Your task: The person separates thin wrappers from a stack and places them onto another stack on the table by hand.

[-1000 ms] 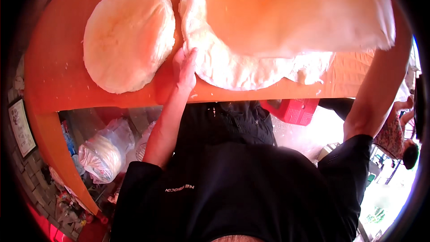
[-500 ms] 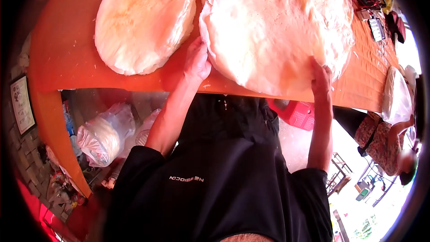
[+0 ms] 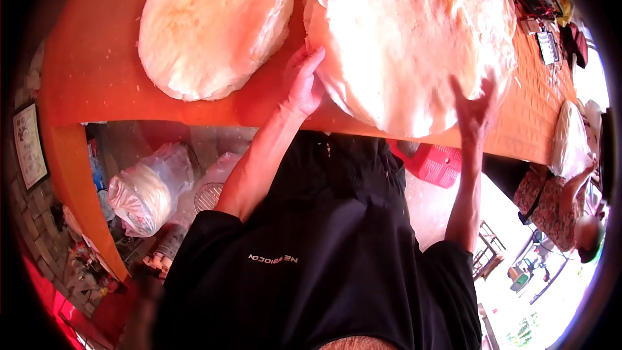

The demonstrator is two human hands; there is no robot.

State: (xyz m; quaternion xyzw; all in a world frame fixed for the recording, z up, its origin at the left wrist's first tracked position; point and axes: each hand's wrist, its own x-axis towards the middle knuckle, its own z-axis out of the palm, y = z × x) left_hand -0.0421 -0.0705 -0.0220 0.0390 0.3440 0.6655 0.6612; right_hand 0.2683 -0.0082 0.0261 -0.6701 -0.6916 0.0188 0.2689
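Observation:
A stack of large, round, pale flatbreads (image 3: pixel 395 45) with uneven edges lies on the orange tabletop (image 3: pixel 97 78) in front of me. My left hand (image 3: pixel 306 83) is at the stack's left edge, thumb and fingers apart, nothing visibly held. Over the lower right edge, my right hand (image 3: pixel 476 109) has its fingers spread against the bread. The top flatbread sits a little askew, so others show behind it at the back and right. To the left lies a second round pile of flatbread (image 3: pixel 214 29), apart from both hands.
Below the table are a clear plastic bag (image 3: pixel 144 198) with pale contents and a red plastic basket (image 3: pixel 435 165). A person (image 3: pixel 557 201) stands at the right by a white bagged bundle (image 3: pixel 570 139). Small items, including a dark device (image 3: pixel 539 0), lie at the table's far right.
My left hand has loosened from the stack's edge and its fingers have opened. My right hand's fingers have spread. The top flatbread's left edge has shifted slightly to the right.

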